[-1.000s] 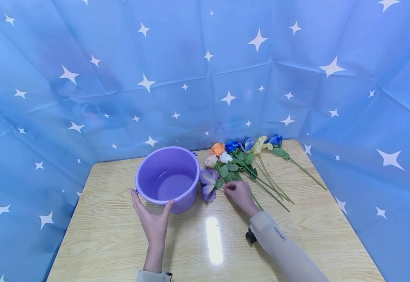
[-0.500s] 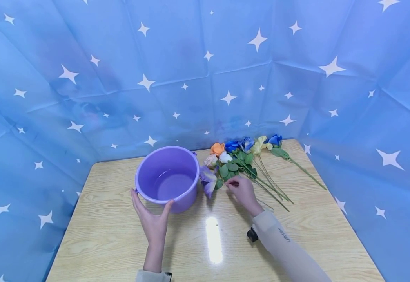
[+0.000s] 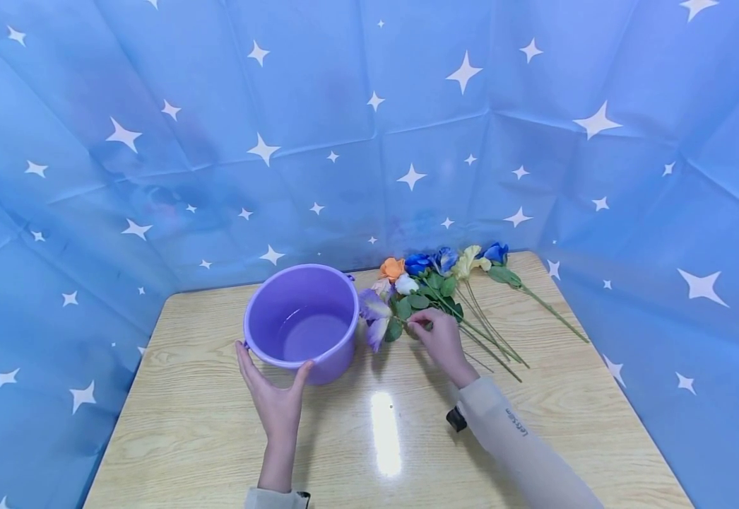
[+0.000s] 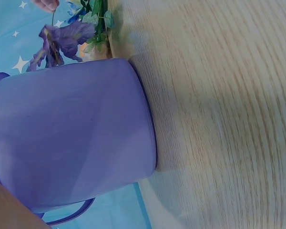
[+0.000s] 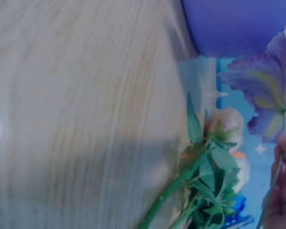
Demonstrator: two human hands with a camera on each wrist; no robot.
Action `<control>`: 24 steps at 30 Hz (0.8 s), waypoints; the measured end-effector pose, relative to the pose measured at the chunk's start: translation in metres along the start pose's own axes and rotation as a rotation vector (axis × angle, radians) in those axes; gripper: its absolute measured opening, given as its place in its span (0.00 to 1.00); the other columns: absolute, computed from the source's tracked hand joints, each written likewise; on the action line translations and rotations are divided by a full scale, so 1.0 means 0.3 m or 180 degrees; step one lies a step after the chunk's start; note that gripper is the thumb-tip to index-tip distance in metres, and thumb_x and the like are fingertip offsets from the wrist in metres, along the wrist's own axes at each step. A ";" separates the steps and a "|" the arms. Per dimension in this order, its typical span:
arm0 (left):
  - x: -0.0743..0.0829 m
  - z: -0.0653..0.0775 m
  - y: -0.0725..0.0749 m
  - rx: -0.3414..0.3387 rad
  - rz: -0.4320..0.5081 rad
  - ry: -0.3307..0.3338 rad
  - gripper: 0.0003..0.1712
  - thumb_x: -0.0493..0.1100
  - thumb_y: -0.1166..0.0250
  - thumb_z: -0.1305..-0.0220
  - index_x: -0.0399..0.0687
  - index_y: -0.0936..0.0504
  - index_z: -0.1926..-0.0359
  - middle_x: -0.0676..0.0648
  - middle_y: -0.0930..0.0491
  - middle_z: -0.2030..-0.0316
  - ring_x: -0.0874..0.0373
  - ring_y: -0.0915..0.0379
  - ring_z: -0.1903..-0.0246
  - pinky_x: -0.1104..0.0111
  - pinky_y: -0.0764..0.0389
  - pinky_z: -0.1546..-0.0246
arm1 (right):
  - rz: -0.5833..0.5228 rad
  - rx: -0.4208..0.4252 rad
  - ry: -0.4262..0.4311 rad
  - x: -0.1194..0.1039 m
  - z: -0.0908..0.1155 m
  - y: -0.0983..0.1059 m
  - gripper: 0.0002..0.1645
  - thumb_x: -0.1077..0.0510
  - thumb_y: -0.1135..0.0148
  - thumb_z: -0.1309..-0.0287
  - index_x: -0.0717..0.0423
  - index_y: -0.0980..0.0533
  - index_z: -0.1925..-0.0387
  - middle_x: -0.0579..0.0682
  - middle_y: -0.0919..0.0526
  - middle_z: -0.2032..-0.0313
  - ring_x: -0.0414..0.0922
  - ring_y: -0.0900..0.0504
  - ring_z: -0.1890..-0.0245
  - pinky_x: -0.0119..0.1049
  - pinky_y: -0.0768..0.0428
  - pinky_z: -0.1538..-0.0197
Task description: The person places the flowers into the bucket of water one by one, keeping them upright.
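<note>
In the head view my left hand point(image 3: 277, 401) lies against the near side of a purple bucket point(image 3: 334, 362), thumb at the front rim and the fingers spread along the left. The bucket stands upright and only its inner wall and floor show inside. My right hand point(image 3: 441, 345) pinches the thin green stem of an artificial purple iris point(image 5: 260, 83) just below the bloom. The iris is raised off the table beside the bucket's right wall, its petals pointing to the bucket. Part of its stem is hidden by the hand.
Several artificial flowers lie behind my right hand: an orange rose point(image 3: 393, 268), a white one point(image 3: 406, 285), blue and yellow blooms. A single blue rose point(image 3: 495, 253) lies farther right. A starry blue curtain point(image 3: 318, 141) backs the wooden table point(image 3: 185, 424).
The iris has been lifted and turned slightly, with my right hand moving a little back and to the right. My left hand and the bucket have stayed put.
</note>
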State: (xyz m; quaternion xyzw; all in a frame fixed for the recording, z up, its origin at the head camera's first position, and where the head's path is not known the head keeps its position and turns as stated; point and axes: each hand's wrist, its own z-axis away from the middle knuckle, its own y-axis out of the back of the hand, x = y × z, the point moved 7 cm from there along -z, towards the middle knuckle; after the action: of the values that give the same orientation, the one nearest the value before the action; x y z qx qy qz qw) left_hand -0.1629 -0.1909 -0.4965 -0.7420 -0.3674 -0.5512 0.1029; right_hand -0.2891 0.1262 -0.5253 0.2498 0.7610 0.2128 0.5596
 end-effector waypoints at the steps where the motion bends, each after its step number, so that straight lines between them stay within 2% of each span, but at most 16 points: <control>1: 0.000 0.000 0.000 0.0003 0.0002 0.0000 0.75 0.47 0.17 0.59 0.47 0.60 0.20 0.42 0.58 0.20 0.42 0.61 0.22 0.42 0.54 0.22 | 0.0015 -0.0007 0.0014 -0.004 -0.003 0.004 0.04 0.61 0.30 0.42 0.55 0.13 0.64 0.50 0.12 0.68 0.44 0.17 0.67 0.33 0.19 0.65; 6: 0.003 0.000 0.001 0.0005 0.0003 0.0009 0.75 0.46 0.17 0.59 0.46 0.59 0.20 0.40 0.58 0.21 0.41 0.60 0.22 0.41 0.54 0.22 | 0.0044 0.0059 0.0108 -0.017 -0.020 0.030 0.04 0.61 0.30 0.42 0.56 0.13 0.64 0.51 0.13 0.69 0.44 0.17 0.68 0.30 0.22 0.70; 9: 0.003 -0.002 0.001 0.0003 0.0003 0.0017 0.75 0.46 0.17 0.59 0.46 0.59 0.20 0.39 0.58 0.21 0.41 0.60 0.22 0.41 0.54 0.22 | 0.0027 0.0134 0.0154 -0.018 -0.032 0.043 0.03 0.62 0.30 0.42 0.56 0.13 0.65 0.51 0.13 0.69 0.44 0.18 0.69 0.30 0.22 0.71; 16: -0.002 -0.004 0.003 0.0004 0.0023 0.0040 0.75 0.47 0.17 0.59 0.47 0.59 0.20 0.46 0.59 0.20 0.42 0.60 0.21 0.42 0.54 0.22 | -0.0052 0.0150 0.0137 -0.033 -0.057 0.065 0.05 0.60 0.32 0.39 0.56 0.14 0.63 0.52 0.13 0.67 0.44 0.19 0.69 0.30 0.22 0.70; 24: 0.000 -0.004 0.002 -0.0009 0.0041 0.0022 0.75 0.47 0.17 0.58 0.47 0.60 0.20 0.44 0.58 0.20 0.42 0.60 0.22 0.42 0.54 0.22 | -0.0107 0.0279 0.0216 -0.078 -0.082 0.098 0.05 0.62 0.32 0.40 0.57 0.14 0.62 0.52 0.13 0.66 0.44 0.20 0.70 0.31 0.22 0.69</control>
State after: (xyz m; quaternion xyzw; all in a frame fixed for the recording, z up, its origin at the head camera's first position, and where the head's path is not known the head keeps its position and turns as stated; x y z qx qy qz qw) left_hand -0.1632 -0.1920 -0.4958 -0.7425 -0.3615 -0.5537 0.1066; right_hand -0.3027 0.1338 -0.4832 0.2539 0.7922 0.1782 0.5255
